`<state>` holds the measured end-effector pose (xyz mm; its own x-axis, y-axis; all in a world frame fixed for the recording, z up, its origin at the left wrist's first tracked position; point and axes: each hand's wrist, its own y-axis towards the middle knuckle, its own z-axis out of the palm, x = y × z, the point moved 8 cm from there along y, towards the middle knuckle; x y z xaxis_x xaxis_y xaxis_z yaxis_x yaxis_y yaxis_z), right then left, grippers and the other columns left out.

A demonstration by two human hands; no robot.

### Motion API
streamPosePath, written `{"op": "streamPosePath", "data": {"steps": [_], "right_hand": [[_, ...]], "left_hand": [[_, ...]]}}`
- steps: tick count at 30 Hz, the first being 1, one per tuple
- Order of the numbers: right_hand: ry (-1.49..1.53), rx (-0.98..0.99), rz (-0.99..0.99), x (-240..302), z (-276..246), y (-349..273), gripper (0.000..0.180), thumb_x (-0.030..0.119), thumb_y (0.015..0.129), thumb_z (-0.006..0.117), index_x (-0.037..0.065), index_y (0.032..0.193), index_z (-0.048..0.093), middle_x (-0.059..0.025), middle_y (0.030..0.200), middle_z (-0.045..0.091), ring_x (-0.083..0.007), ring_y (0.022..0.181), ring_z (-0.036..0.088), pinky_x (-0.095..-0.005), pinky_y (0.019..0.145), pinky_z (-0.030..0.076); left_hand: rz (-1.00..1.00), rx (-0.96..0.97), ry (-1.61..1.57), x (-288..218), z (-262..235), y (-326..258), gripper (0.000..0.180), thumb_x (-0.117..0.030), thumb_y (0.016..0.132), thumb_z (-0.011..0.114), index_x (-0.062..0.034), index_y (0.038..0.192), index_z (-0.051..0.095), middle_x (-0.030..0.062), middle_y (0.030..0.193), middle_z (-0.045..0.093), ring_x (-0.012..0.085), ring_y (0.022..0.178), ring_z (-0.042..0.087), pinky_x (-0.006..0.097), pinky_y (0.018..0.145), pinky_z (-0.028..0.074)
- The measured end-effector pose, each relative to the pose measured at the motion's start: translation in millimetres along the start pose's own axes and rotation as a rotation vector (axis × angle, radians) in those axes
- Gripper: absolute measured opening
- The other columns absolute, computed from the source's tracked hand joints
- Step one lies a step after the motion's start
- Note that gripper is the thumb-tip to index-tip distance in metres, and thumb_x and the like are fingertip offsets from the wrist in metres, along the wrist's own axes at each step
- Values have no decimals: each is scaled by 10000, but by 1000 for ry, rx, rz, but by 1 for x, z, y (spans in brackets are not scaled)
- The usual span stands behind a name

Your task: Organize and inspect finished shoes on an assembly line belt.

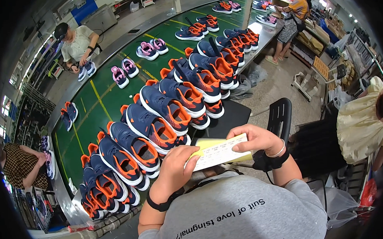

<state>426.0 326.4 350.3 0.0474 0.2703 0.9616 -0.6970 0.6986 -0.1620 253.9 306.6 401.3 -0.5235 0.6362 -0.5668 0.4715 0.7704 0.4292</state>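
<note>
slips (220, 152) yellow, white; sneakers (157, 129) navy, orange; belt (101, 102) green

Navy-and-orange sneakers (157, 121) stand in a stacked row along the green conveyor belt (101, 98), with pink sneakers (148, 50) farther up. A black chair (280, 117) stands right; other workers (79, 43) handle shoes nearby.

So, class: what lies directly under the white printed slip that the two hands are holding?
Under the white slip sits a yellow sheet, its top edge and right corner showing. The left hand and right hand grip both. The rest of the yellow sheet is covered.
</note>
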Motion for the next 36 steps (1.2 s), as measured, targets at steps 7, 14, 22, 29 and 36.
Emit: {"op": "streamPosePath", "data": {"steps": [7,14,22,29,36], "right_hand": [[97,-30,28,-34,-6,19,201,93,821,604,-6,990,561,-6,892,610,-46,801,534,-205,718,434],[96,-73,73,-47,-9,37,186,112,821,600,18,977,560,5,890,599,-47,809,526,-207,728,430],[76,-64,89,-53,-6,53,203,119,821,601,22,993,553,12,867,589,-45,790,516,-203,704,424],[142,-102,70,-62,-9,61,241,87,801,635,25,1014,540,2,883,603,-52,793,547,-199,713,443],[87,-169,48,-62,-9,61,297,83,802,630,29,1067,508,7,894,573,-56,796,528,-205,718,439]], "left_hand": [[-313,185,-193,40,25,-9,181,-91,830,548,11,967,607,126,821,604,231,694,592,279,638,457],[-341,129,-215,56,24,-18,172,-93,832,545,15,949,611,127,792,609,228,694,595,284,631,451],[-361,91,-219,70,23,-28,166,-85,830,541,30,929,609,139,796,611,248,699,597,293,638,452],[-363,71,-229,75,22,-29,159,-80,826,539,41,906,604,152,800,614,258,701,599,298,633,452],[-375,72,-229,81,23,-29,163,-91,831,532,49,889,593,162,773,602,267,681,593,312,622,446]]}}
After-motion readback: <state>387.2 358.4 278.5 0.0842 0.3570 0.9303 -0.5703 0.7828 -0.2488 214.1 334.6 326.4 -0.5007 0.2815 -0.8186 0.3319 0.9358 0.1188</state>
